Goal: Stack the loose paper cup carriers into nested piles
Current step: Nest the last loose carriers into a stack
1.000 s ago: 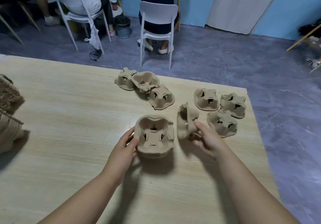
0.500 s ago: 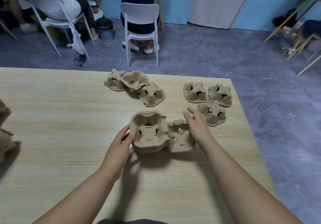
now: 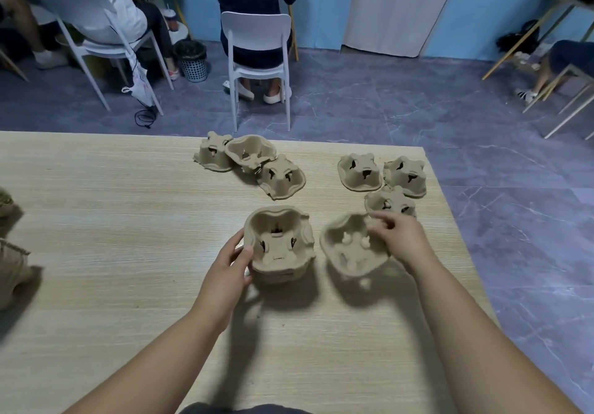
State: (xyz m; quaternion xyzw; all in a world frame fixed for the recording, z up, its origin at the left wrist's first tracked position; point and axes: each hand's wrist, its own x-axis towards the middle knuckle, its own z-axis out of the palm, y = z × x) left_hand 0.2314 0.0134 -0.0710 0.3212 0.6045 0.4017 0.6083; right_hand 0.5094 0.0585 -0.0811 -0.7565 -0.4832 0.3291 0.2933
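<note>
Left hand (image 3: 229, 261) is bracing the near pile (image 3: 279, 246) at its left wall, fingers (image 3: 242, 254) curled loosely against the side, more steadying than gripping. The pile is sitting cup-side up on the table (image 3: 112, 220), just in front of the person; layered rims at its base are suggesting several carriers already nested, exact count not readable.

Right hand (image 3: 400, 240) is holding a single loose carrier (image 3: 350, 248) just right of the pile, fingers (image 3: 377, 220) pinching its far rim. That carrier is tilted, opening facing up and toward the camera, its near edge looking slightly lifted off the table; blurred, so contact hard to call. It is beside the pile, not yet over it.

Further out on the right, three carriers are lying upside down close together: one (image 3: 390, 203) just beyond the right hand, two more (image 3: 360, 172) (image 3: 405, 174) behind it. Far centre, another three are clustered and overlapping: one inverted (image 3: 213, 153), one opening-up (image 3: 251, 153), one inverted (image 3: 283, 177).

Judgement: roughly early to mid task. One pile is started, one carrier is about to go on, six are remaining loose, and most of those will need flipping first. Brown shapes at the left table edge (image 3: 11, 269) are too cropped to identify.
</note>
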